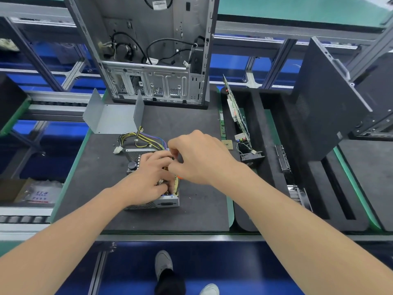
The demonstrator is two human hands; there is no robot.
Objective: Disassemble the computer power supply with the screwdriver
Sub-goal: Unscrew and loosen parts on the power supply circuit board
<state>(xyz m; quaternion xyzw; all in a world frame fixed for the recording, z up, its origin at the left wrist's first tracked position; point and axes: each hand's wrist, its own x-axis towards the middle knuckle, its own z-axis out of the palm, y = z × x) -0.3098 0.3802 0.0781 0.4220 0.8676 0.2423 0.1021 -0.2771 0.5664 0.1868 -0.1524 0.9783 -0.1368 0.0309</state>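
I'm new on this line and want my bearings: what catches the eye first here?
Both hands meet over the opened power supply on the dark mat: left hand holds it, right hand curls over the screwdriver, an orange sliver showing. Behind stands a gutted computer case, a bent grey cover lying before it.

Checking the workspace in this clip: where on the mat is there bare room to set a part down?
Free: the mat in front of the power supply, to the near edge; also between the case and the right hand, right of the cover. Crowded: around the supply, with the left hand and cables.
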